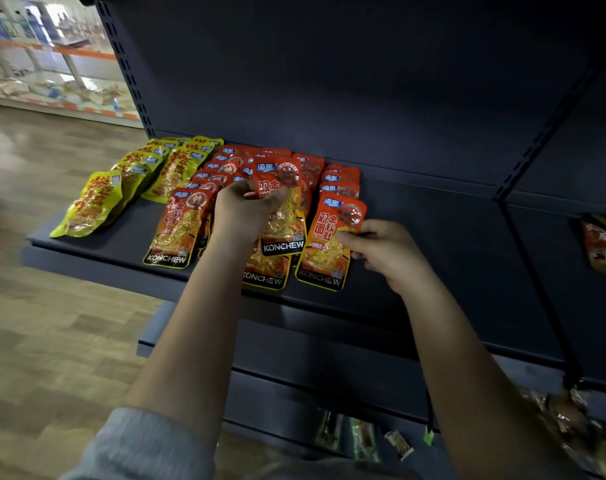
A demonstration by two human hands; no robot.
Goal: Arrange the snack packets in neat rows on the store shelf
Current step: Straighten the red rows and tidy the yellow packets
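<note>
fingers (256,194) of left hand (241,213) grip one orange packet (284,216); right hand (381,251) pinches another (329,244), seemingly.

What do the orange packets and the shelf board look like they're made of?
Orange packets: apparently thin glossy plastic film, given the printed faces, sheen and slight crinkling; the one in the left hand bends a little. Shelf board: probably painted metal with a matte dark finish, flat, with a folded front lip, though the coating can't be confirmed.
</note>
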